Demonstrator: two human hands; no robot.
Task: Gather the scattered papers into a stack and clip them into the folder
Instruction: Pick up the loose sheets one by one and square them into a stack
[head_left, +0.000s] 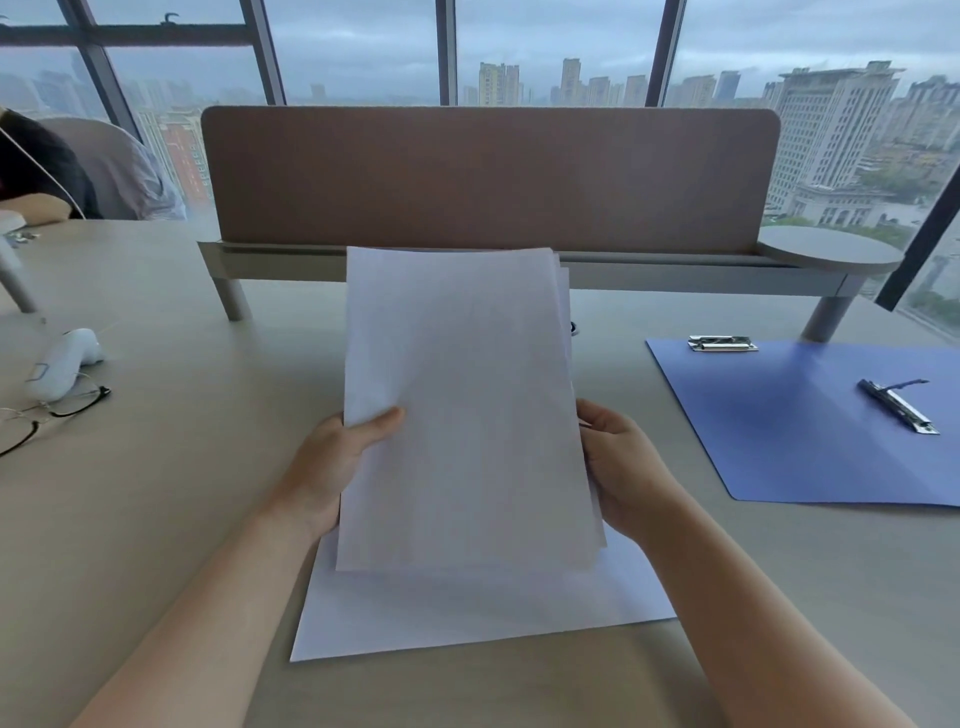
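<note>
Big pale beige desk (156, 519) here. Lying flat on it near the front edge is a single white sheet of paper (467, 613). Off to the right there's an open blue plastic folder (810, 441) with metal clips on it. On the left side sit a white handheld controller-looking gadget (62, 364) and, just beside it, thin black-rimmed glasses (57, 415). A brown fabric divider screen on grey legs (488, 176) stands along the back.
</note>
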